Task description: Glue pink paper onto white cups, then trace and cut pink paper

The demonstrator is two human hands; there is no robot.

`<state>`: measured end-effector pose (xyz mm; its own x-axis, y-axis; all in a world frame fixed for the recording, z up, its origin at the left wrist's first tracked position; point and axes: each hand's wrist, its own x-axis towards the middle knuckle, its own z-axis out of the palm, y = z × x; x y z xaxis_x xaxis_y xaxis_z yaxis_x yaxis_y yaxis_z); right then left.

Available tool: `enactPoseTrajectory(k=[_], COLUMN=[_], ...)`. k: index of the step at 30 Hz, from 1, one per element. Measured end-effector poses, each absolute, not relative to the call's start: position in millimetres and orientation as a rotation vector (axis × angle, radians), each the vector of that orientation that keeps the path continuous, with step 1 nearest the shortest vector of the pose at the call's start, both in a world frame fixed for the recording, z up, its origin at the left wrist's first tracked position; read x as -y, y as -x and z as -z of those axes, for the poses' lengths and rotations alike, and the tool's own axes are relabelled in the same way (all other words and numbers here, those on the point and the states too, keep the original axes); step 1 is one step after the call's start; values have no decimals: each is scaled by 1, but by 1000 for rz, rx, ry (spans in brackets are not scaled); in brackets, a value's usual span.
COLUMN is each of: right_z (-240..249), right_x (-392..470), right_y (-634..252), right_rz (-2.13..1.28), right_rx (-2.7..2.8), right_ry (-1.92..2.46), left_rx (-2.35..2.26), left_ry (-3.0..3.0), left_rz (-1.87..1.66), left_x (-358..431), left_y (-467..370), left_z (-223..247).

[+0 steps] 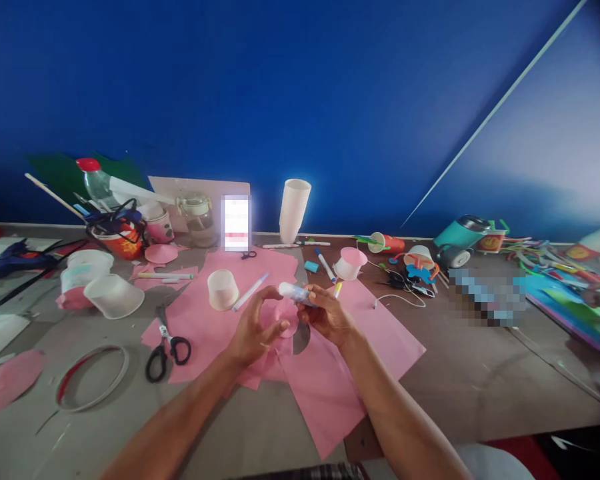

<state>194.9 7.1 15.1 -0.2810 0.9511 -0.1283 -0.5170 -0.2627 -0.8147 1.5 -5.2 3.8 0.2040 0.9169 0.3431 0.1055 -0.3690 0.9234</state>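
My right hand (325,317) is closed around a white glue stick (296,292) with a bluish label, held nearly level above the pink paper. My left hand (257,327) is beside the stick's white end, with thumb and index finger apart. Between and behind these fingers shows a small pink paper piece (283,312); whether the left hand touches it I cannot tell. Pink paper sheets (380,330) lie under both hands. A white paper cup (223,290) lies on the paper to the left, near a capped marker (251,292).
Black-handled scissors (167,347) and a tape roll (93,378) lie at left. A tall stack of paper cups (295,210) stands at the back beside a lit screen (237,223). At right are a teal tumbler (463,233), a cable (400,298) and straws (525,250).
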Motion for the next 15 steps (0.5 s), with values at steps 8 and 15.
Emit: enactPoseTrajectory(k=[8,15], right_z=[-18,-21], right_x=[5,6], right_y=[-180,-182], right_rz=[-1813,-1876], right_rx=[984,1008], right_ry=[800,761], left_rx=[-1030,-904], left_ry=[-1554,-1409], left_rz=[-1285,-1284], left_x=[6,9], left_y=[-1,-4], left_z=[-6,-12])
